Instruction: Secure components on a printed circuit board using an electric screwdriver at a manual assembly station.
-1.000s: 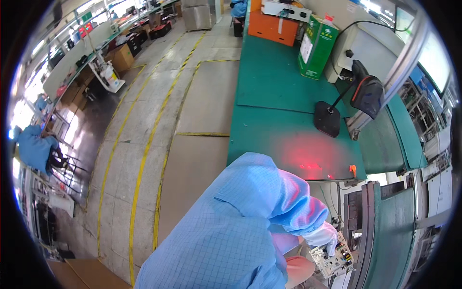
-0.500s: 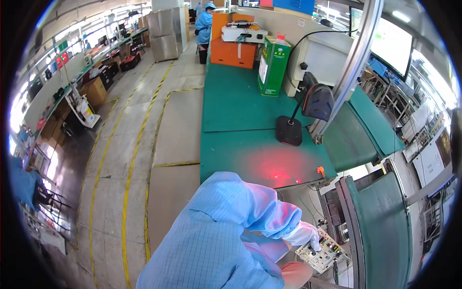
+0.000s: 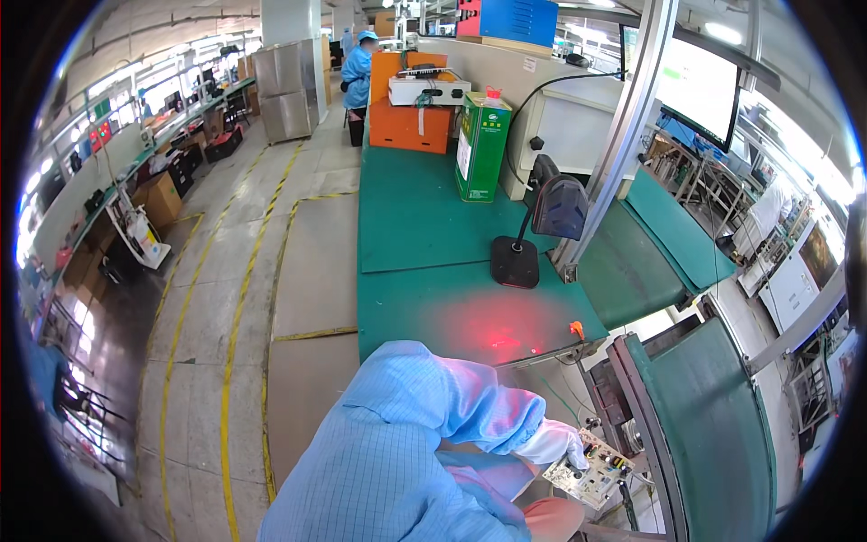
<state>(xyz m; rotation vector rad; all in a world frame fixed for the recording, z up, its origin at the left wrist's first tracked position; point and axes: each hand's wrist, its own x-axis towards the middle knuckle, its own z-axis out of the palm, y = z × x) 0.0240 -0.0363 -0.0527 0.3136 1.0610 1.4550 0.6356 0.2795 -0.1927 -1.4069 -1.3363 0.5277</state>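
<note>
My left hand, in a white glove, reaches out of a blue checked sleeve to a circuit board. Its fingers are curled at the board's upper left edge, beside a dark round part. The pale board is tilted and carries several dark and coloured components, with wires and a dark cable at its lower right. I cannot make out my right hand. A pinkish rounded shape shows below the board; what it is stays unclear.
A green-topped bench holds a black scanner on a stand, a green can and an orange box. A metal post rises at its right. Beside the board runs a green conveyor. A co-worker is farther off.
The whole view has shifted, so the bench and its things appear farther left and lower. My gloved left hand stays at the board's upper left edge.
</note>
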